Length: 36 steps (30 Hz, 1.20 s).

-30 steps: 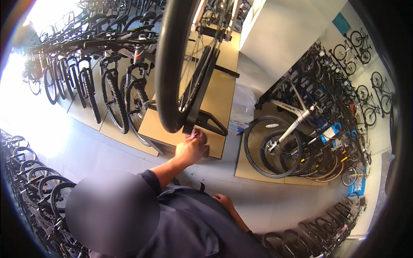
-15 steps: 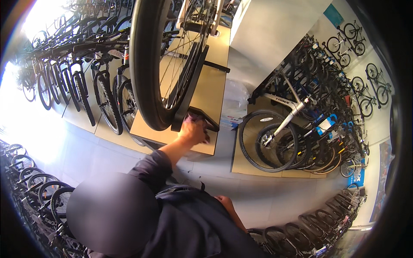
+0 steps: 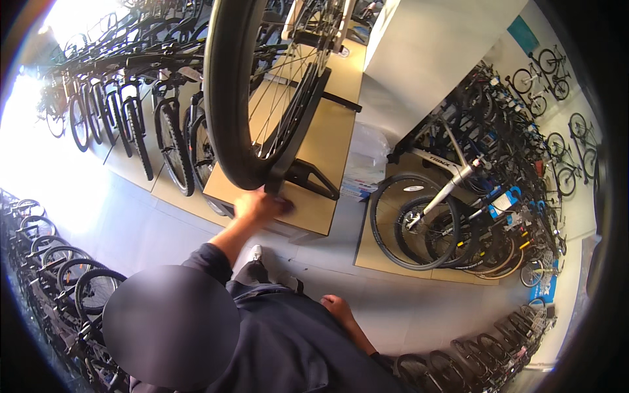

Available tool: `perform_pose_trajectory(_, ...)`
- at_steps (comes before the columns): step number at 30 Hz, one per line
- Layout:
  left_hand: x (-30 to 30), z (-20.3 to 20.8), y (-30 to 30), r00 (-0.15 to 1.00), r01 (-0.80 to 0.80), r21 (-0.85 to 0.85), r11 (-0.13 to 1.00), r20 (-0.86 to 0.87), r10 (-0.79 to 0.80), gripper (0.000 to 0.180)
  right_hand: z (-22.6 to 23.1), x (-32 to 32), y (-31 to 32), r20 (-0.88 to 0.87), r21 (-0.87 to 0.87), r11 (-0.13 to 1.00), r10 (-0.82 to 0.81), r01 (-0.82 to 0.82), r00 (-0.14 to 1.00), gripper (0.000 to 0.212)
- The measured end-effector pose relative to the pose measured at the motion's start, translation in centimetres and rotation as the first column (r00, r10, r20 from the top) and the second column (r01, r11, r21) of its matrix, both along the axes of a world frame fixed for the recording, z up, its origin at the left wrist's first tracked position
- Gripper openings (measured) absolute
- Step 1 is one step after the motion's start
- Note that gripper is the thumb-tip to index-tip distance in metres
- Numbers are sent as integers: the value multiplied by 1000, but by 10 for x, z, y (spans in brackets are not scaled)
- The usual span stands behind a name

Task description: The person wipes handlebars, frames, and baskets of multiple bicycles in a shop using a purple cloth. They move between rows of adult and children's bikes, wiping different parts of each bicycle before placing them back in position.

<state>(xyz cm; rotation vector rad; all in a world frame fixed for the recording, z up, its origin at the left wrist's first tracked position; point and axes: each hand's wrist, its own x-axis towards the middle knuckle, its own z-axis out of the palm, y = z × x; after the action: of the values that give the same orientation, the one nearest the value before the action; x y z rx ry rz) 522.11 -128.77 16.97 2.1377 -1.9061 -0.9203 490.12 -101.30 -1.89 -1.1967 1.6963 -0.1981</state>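
My left hand (image 3: 257, 208) reaches forward, closed on a dark reddish cloth (image 3: 285, 207), at the near end of a black bike stand (image 3: 303, 128). A bicycle wheel (image 3: 226, 98) with a black tyre rises in the stand, just above that hand. The stand's black triangular foot (image 3: 313, 178) lies to the right of the hand on a wood-topped platform (image 3: 308, 213). My right hand (image 3: 337, 308) hangs low beside my dark jacket, its fingers curled; whether anything is inside them is hidden.
Rows of bicycles (image 3: 170, 144) line the left and the lower edges. A silver bicycle (image 3: 449, 177) stands on a low wooden platform (image 3: 393, 262) at right. Clear plastic wrapping (image 3: 367, 154) lies between the platforms, beside a white pillar (image 3: 426, 52).
My left hand has moved left with the cloth, from the stand's triangular foot to its near end below the tyre. The view has shifted slightly, and a shoe now shows below.
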Motion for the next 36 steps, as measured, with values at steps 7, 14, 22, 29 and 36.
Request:
perform_pose_trajectory(7, 80, -176, -8, 960, 184, -438, 880, 272, -66, 37, 23, 42, -51, 8, -84, 979, 186, -185, 982, 41)
perform_pose_trajectory(14, 36, -72, 55, 974, 207, -150, 967, -64, -218, 39, 125, 161, -145, -274, -818, 420, 317, -394, 908, 64)
perform_pose_trajectory(22, 204, -111, 65, 427, 45, -4, 999, -904, -23, 55, 131, 346, -225, -221, -850, 304, 537, -431, 814, 60)
perform_pose_trajectory(29, 391, -95, 117, 332, -321, 285, 903, -859, 389, 73, 146, 408, -269, -528, -762, 491, -91, -423, 845, 29)
perform_pose_trajectory(36, 479, -195, 167, 380, -623, 342, 704, -653, 655, 62, 106, 452, -264, -582, -666, 595, -37, -450, 812, 30)
